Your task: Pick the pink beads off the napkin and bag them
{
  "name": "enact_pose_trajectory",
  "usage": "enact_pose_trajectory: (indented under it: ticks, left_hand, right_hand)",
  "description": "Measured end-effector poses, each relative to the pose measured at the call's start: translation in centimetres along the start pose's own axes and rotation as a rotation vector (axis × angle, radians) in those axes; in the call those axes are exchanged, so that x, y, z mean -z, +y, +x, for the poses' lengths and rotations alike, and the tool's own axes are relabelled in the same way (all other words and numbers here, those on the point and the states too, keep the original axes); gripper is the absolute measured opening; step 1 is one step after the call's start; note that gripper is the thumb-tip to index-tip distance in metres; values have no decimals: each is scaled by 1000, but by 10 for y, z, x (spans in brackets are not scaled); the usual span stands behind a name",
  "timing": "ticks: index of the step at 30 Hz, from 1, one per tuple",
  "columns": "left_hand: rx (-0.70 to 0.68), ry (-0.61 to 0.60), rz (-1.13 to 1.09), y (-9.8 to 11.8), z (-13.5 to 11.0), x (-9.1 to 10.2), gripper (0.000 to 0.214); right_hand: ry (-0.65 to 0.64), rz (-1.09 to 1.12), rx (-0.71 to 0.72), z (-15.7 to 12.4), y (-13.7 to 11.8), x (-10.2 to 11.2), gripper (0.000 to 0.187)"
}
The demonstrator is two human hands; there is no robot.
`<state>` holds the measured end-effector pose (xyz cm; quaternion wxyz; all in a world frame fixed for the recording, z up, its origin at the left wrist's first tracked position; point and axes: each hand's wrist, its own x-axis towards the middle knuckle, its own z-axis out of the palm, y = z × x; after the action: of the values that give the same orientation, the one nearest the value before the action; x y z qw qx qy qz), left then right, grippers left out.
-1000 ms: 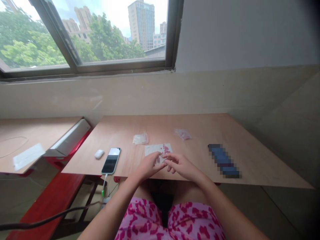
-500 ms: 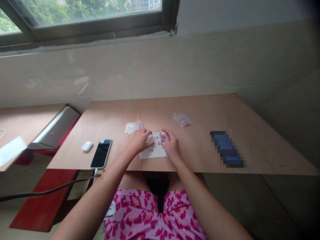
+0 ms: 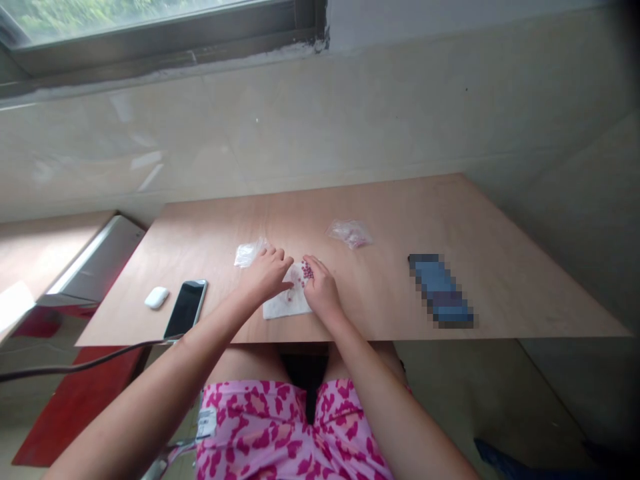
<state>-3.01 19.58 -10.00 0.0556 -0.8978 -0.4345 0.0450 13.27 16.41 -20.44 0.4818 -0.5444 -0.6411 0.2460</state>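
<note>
A white paper sheet lies near the front edge of the wooden table, with several small pink beads heaped on its far right part. My left hand rests on the sheet's left side, fingers curled and pinched toward the beads. Just right of the beads sits my right hand, its fingers curled down at the heap. What either hand grips is too small to make out.
An empty clear plastic bag lies beyond my left hand, another bag with pink contents further right. A phone on a cable and a white earbud case lie at the left. A blurred blue object lies at the right.
The camera has tilted down, so the window has left the view. Both hands moved from the table's front edge forward onto the sheet and closed in around the beads.
</note>
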Motion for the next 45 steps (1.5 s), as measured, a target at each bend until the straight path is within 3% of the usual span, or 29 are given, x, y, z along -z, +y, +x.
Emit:
enact_pose_trajectory:
  ticks: [7,11,14,19,23,26,29,32,35,39,45]
  left_hand:
    - [61,44,-114,-6,-8,5,35]
    - [169,154,-419,-16,-19,-2,38]
    - [298,221,-711,-22,-27,-6,42]
    - [421,226,-1295,-32,-33,-11,43]
    - [456,232,-1752,-42,-30,-15,51]
    - [441,260,-1899,-56,-29,-17,51]
    - [533,360,-1760,-77,-30,-19,51]
    - [637,472,-1459,-99,-29,-24,49]
    - [611,538,-1162,-112,-26,-32,44]
    - [468,464,-906,-111,-21,-51,46]
    - [324,348,-659,-102,-21,-84,55]
  right_hand:
    - [-29,-10,-24,0,-7,2,70]
    - [32,94,-121,13,3,7,65]
    - [66,44,-151,37,15,14,52]
    - [-178,-300,-43,86,20,21,27]
    - [-323,-349,12,106,14,21,18]
    - [-375,-372,25,106,7,20,19]
    - [-422,-355,66,99,2,18,23]
    - [-435,-332,108,94,-1,17,23]
    - [-424,-307,31,96,2,18,23]
    - [-401,-313,-43,103,8,24,26]
    - [-502,-434,-22,112,9,27,21]
